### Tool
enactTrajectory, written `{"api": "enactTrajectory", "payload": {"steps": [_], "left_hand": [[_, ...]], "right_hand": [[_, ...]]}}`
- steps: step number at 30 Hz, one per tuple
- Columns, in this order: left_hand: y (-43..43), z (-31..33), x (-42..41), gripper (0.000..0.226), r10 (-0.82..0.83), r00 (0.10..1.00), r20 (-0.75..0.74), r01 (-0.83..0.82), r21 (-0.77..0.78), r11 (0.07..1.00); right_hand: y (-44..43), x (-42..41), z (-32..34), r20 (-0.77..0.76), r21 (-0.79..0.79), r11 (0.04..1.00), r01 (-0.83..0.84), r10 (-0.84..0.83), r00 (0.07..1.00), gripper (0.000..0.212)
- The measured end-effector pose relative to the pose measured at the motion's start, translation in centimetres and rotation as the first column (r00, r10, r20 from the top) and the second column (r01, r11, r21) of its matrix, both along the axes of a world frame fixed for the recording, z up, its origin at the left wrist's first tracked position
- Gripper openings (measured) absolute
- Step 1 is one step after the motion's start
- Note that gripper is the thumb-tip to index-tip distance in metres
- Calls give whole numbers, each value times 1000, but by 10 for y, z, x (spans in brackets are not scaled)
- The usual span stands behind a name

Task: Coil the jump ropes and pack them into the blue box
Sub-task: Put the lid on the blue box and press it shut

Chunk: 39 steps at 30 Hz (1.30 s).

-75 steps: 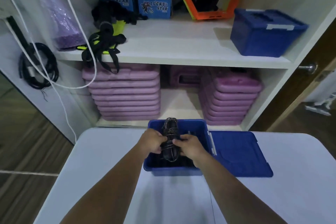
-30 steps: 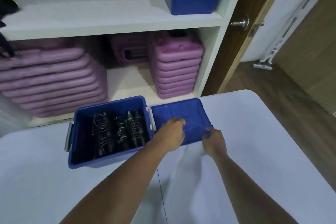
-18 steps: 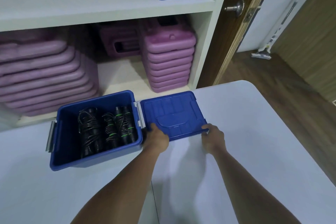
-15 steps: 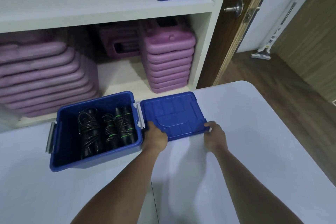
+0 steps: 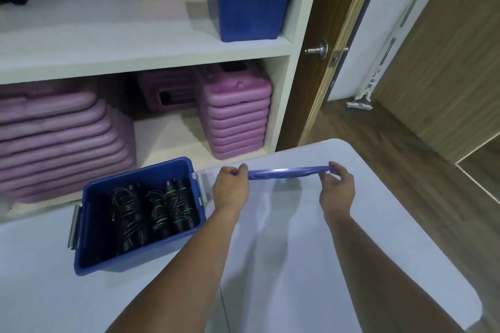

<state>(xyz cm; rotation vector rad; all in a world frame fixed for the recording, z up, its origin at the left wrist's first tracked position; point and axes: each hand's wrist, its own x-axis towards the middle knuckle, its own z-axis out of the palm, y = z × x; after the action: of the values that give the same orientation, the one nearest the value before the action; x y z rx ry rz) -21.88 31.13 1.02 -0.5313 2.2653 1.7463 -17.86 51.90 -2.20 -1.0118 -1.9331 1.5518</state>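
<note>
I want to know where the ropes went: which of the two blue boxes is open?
The blue box on the table is open, with coiled jump ropes inside. The blue box on the shelf has its lid on.

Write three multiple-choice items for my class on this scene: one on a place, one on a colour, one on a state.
1. Where are the coiled jump ropes?
A. on the shelf
B. in the open box
C. on the floor

2. What colour is the lid?
A. blue
B. pink
C. orange

3. How is the lid now?
A. snapped onto the box
B. lying flat
C. held up by both hands

Answers: 1 B, they lie inside the open box. 2 A, it matches the box. 3 C, the left hand and right hand grip its ends above the table.
</note>
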Motion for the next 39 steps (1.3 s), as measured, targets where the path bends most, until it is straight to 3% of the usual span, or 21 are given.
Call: {"api": "enactTrajectory", "payload": {"steps": [3, 7, 10, 15, 20, 22, 24, 27, 32, 35, 39], "left_hand": [[-2, 28, -1, 41, -73, 992, -103, 73, -9, 997], [-28, 56, -2, 34, -151, 939, -308, 142, -52, 989], [-60, 70, -8, 14, -97, 914, -393, 72, -78, 994], [-122, 85, -12, 10, -24, 879, -476, 19, -16, 1000], [-193, 94, -11, 17, 161, 903, -397, -95, 181, 979], [-224, 90, -16, 31, 247, 909, -336, -158, 270, 950], [-250, 87, -19, 24, 291, 916, -275, -204, 303, 931], [-278, 86, -14, 11, 324, 927, -190, -262, 290, 920], [-316, 67, 2, 5, 210, 968, -137, -178, 216, 960], [-331, 42, 10, 17, 103, 993, -59, -91, 175, 980], [-333, 13, 10, 32, 115, 992, 53, -117, 43, 992]], "right_hand": [[-3, -3, 29, -98, -1, 1000, 19, -19, 995, 35], [-18, -7, 68, -223, -24, 1000, 11, -16, 975, 34], [-40, -13, 87, -288, 8, 998, -59, 59, 956, 33], [-85, -30, 100, -295, -26, 991, -135, 121, 948, 23], [-138, -37, 110, -241, -120, 922, -369, 333, 912, 16], [-159, -40, 107, -127, -171, 854, -491, 475, 871, 11], [-180, -42, 103, 19, -284, 779, -558, 587, 810, 21], [-203, -45, 93, 89, -320, 733, -600, 654, 751, 25], [-227, -53, 75, 102, -309, 728, -611, 664, 740, 11], [-231, -52, 60, 213, -242, 738, -629, 673, 708, 11], [-234, -50, 42, 341, -199, 757, -622, 649, 680, 14]]}}
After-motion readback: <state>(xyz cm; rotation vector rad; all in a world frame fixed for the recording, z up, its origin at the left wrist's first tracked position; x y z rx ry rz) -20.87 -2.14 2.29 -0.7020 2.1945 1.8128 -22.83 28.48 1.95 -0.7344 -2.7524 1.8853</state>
